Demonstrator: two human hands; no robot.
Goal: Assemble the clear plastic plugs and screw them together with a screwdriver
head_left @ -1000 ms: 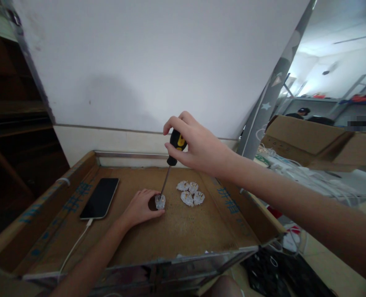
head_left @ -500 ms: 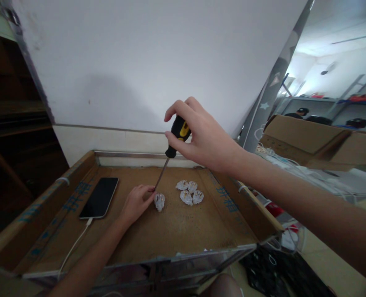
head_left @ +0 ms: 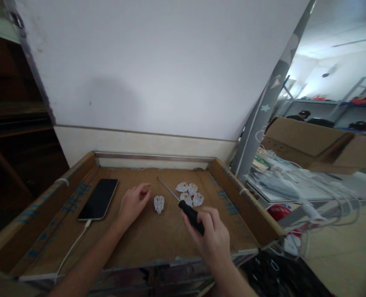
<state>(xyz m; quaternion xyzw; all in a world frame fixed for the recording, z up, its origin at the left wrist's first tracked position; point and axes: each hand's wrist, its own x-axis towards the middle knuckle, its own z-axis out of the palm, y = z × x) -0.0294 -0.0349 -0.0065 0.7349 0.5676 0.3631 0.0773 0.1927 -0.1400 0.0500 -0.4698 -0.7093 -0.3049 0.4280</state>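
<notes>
Head view: a screwdriver [head_left: 183, 205] is gripped low by the right hand [head_left: 212, 239], its handle partly hidden; earlier it was raised upright. One clear plug [head_left: 159, 203] lies just beside the open left hand [head_left: 133, 203], released since; four more [head_left: 189, 194] are clustered on the surface [head_left: 158, 235].

A small workshop or assembly room. A shallow brown cardboard tray [head_left: 232, 185] serves as a work surface against a plain white wall [head_left: 158, 62]. Beside it sit open cardboard boxes [head_left: 309, 140] and tangled white cables [head_left: 319, 185]. Metal storage shelving [head_left: 334, 103] lines the bright far room, where other people work.
</notes>
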